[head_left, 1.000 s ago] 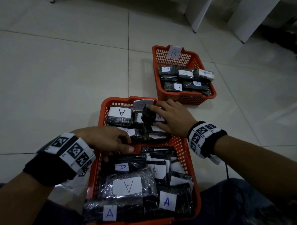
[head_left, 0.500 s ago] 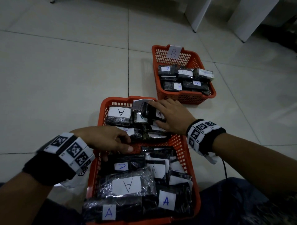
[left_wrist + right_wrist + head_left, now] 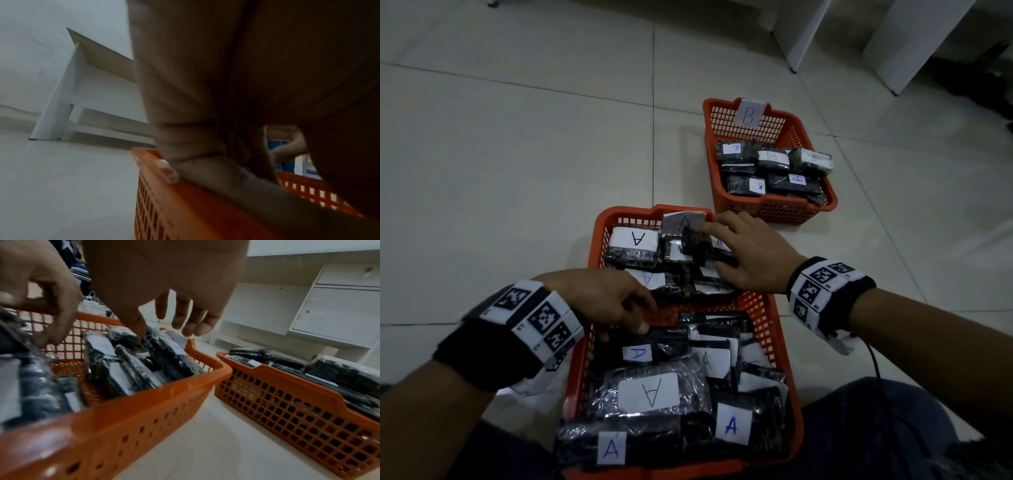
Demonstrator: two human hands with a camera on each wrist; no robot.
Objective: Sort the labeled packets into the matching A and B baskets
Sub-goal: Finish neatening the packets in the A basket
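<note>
Orange basket rim point(image 3: 185, 194) under thumb – wrist view only

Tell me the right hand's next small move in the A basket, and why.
Probably lift clear. The right hand rests with straight fingers on a small packet propped at the far end of the A basket; visible labels there read A, so nothing seems misplaced.

The right hand point(image 3: 751, 255) has opened — fingers straightened toward 11 o'clock. The small black packet point(image 3: 697, 241) it pinched now rests among the others.
</note>
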